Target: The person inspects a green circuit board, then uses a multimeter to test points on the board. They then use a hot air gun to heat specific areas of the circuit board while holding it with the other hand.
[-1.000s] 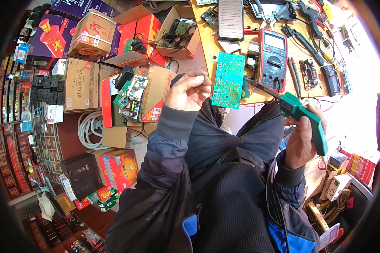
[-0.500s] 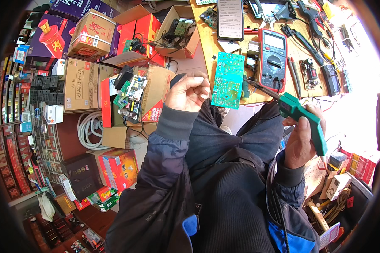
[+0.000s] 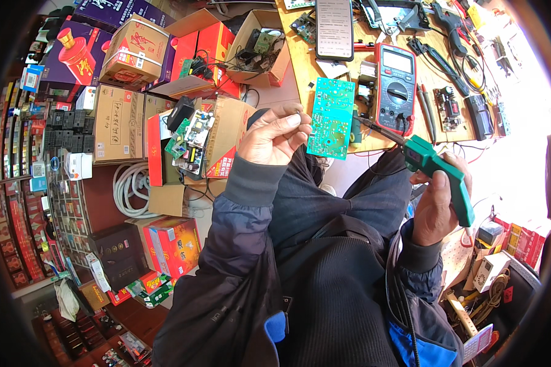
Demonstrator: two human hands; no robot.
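Observation:
My left hand (image 3: pixel 278 136) is at the left edge of a green circuit board (image 3: pixel 332 117). Its thumb and forefinger are pinched together; whatever is between them is too small to make out. The board lies at the table's near edge, jutting out over my lap, solder side up with shiny joints. A green pistol-shaped soldering gun (image 3: pixel 436 166) is gripped in my right hand (image 3: pixel 436 205). Its metal barrel points up and left, the tip ending close to the right edge of the board.
On the wooden table (image 3: pixel 300 64) are a phone (image 3: pixel 335 30), a red multimeter (image 3: pixel 395 85), test probes (image 3: pixel 427 110), pliers (image 3: pixel 398 24) and a small circuit module (image 3: pixel 448 107). Cardboard boxes (image 3: pixel 117 125) with circuit parts stand left. Coiled white hose (image 3: pixel 125 189) lies below them.
My left hand has shifted slightly right, bringing its fingertips up to the board's edge. The right hand and the soldering gun stay nearly still.

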